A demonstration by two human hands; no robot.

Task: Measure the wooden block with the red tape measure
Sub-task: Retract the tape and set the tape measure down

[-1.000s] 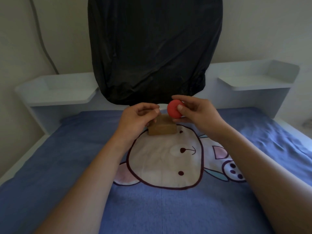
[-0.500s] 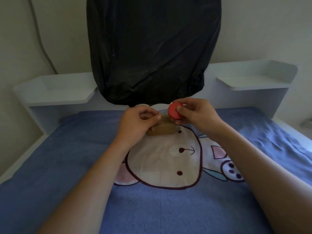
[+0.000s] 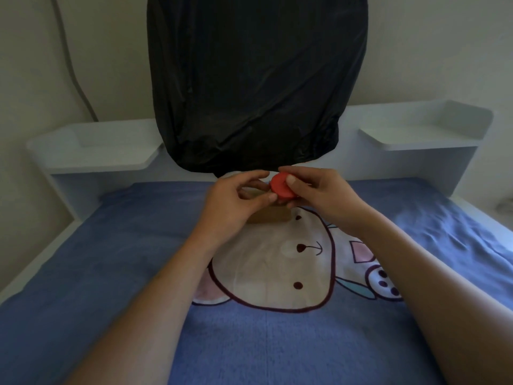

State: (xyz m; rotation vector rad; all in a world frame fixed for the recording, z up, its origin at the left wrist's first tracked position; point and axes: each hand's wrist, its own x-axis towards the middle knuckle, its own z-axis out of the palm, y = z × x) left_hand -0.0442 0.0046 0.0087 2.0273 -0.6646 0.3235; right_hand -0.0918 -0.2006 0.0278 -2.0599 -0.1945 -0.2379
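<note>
Above the wooden block (image 3: 273, 216), both hands pinch (left (image 3: 233, 204), right (image 3: 319, 195)) the red tape measure (image 3: 281, 187).

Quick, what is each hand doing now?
Left hand: fingers pinched beside the red tape measure; what they hold cannot be told.
Right hand: holding the tape measure.

Centre of frame, upper half: we find the tape measure (image 3: 281, 188) between the left hand (image 3: 236, 202) and the right hand (image 3: 319, 195), raised above the wooden block (image 3: 270, 216). The block lies on the bedsheet (image 3: 138, 245), at the upper edge of its printed cartoon animal face (image 3: 272, 259). Behind the hands, top centre, we log a plastic bag (image 3: 255, 79) against the headboard. Headboard shelves: one at left (image 3: 91, 159), one at right (image 3: 424, 134). A cable (image 3: 70, 65) runs down the wall, upper left.
</note>
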